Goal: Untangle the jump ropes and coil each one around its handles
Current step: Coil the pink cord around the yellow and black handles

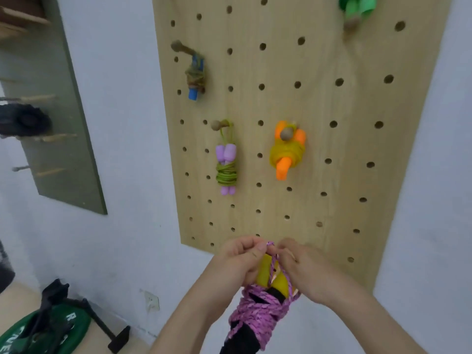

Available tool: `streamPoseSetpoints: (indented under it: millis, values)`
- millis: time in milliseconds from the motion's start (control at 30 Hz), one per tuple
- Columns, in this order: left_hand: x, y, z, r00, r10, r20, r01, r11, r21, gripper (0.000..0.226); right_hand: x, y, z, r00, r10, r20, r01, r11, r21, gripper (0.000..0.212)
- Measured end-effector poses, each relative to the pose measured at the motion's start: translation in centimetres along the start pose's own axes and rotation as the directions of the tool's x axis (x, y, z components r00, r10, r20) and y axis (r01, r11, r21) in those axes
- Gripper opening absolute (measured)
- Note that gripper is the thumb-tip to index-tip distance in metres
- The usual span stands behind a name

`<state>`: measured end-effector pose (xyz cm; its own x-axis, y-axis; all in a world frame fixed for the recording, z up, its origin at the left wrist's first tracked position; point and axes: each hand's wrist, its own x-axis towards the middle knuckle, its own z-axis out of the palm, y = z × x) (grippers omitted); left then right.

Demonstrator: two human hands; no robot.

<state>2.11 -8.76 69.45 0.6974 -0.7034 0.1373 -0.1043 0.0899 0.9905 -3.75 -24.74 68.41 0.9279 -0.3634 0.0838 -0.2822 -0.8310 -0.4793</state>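
Four ropes hang wound up on the pegboard [293, 60]. The blue-handled rope [195, 75] is near its left edge. The purple-handled rope [226, 167] and orange-handled rope [287, 152] are in the middle, and the green bundle [355, 8] is at the top right corner. At the bottom edge, the left hand [242, 256] and right hand [301, 267] both pinch a loop of the pink rope [258, 307]. It is wound around its yellow handles [265, 272], so it looks almost done.

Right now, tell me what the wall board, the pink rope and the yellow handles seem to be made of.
The pegboard looks like matte wood or veneer: faint grain shows. The pink rope is braided fibre cord, maybe nylon: flecked weave. The yellow handles look smooth and matte, foam or plastic; I cannot tell which.
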Motion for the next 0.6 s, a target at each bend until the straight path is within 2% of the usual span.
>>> streamPoseSetpoints:
  millis: [67,100,133,167,200,233,267,333,400,500,600]
  values:
    - [1.1,4.7,-1.6,0.997,0.005,0.080,-0.001,0.999,-0.042,0.024,-0.1,-3.3,-5.4,0.990,-0.131,-0.061,0.130,0.991,-0.019,0.030]
    - [1.6,7.1,-2.2,0.991,0.022,0.129,-0.013,0.998,-0.067,0.024,-0.3,-5.3,-8.1,0.973,-0.212,-0.091,0.220,0.972,0.086,0.033]
    - [2.0,9.5,-2.7,0.985,0.041,0.167,-0.025,0.995,-0.096,0.025,-0.6,-7.2,-10.5,0.957,-0.273,-0.104,0.291,0.917,0.274,0.030]
    - [2.5,12.0,-3.2,0.981,0.060,0.186,-0.038,0.992,-0.123,0.026,-0.6,-9.0,-12.7,0.948,-0.309,-0.073,0.304,0.817,0.490,0.025]
    - [2.9,14.3,-3.6,0.978,0.081,0.191,-0.056,0.989,-0.137,0.025,-0.4,-10.4,-14.5,0.943,-0.331,-0.027,0.264,0.700,0.663,0.023]
    - [3.4,16.5,-3.9,0.977,0.102,0.185,-0.079,0.989,-0.129,0.024,0.1,-11.3,-16.0,0.943,-0.333,-0.004,0.218,0.610,0.762,0.025]
    - [3.7,18.4,-4.1,0.978,0.125,0.167,-0.109,0.989,-0.100,0.020,0.6,-12.0,-17.2,0.945,-0.328,0.004,0.192,0.564,0.803,0.032]
    - [4.4,21.9,-4.3,0.981,0.170,0.097,-0.168,0.985,-0.033,0.016,1.4,-13.4,-19.3,0.934,-0.355,0.037,0.177,0.551,0.815,0.040]
    - [5.1,24.5,-4.3,0.977,0.215,0.002,-0.215,0.976,0.023,0.022,2.0,-14.6,-20.9,0.932,-0.357,0.068,0.146,0.538,0.830,0.034]
    - [6.0,26.9,-4.1,0.949,0.289,-0.126,-0.276,0.954,0.113,0.025,2.8,-15.9,-22.8,0.944,-0.324,0.054,0.104,0.451,0.886,0.021]
    - [7.0,27.9,-4.2,0.910,0.332,-0.249,-0.302,0.941,0.152,0.027,3.5,-17.4,-24.8,0.950,-0.304,0.074,0.098,0.513,0.853,0.025]
